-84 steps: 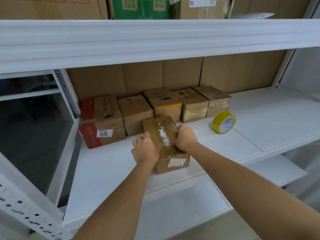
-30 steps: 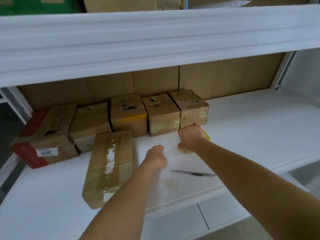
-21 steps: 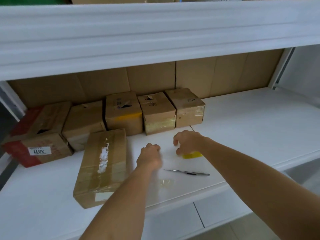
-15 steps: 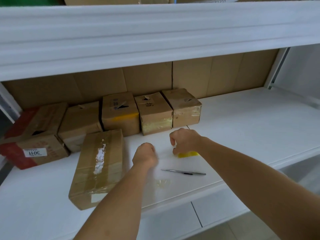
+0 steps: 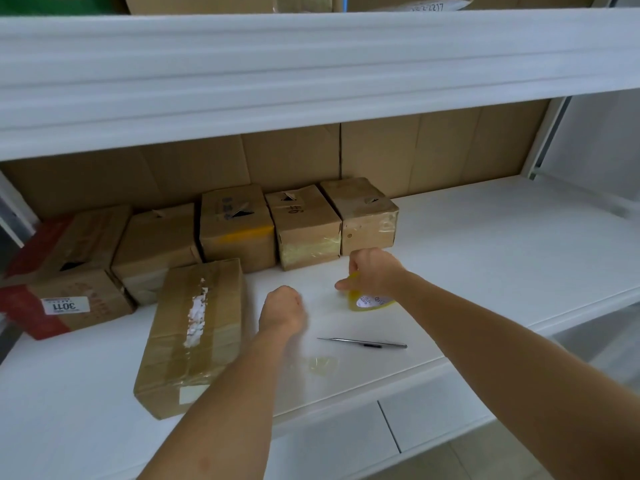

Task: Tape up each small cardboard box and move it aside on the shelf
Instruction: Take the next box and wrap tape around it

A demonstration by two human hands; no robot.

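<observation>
A long taped cardboard box (image 5: 194, 334) with a torn white patch lies flat on the white shelf (image 5: 485, 271), left of both hands. My right hand (image 5: 372, 273) grips the yellow tape roll (image 5: 369, 302), tilted on the shelf just under it. My left hand (image 5: 282, 306) is curled in a fist a short way left of the roll; a faint clear strip seems to run from it to the roll. Several small boxes stand in a row at the back, the rightmost small box (image 5: 363, 216) just behind my right hand.
A thin metal pick (image 5: 362, 342) lies near the shelf's front edge, with a crumpled scrap of clear tape (image 5: 323, 365) beside it. A red-and-brown box (image 5: 59, 271) sits at the far left. The upper shelf beam (image 5: 311, 71) hangs low overhead.
Both hands left the long box, which now lies to the left. My right hand took the tape roll and drew it nearer; my left fist stays close beside it.
</observation>
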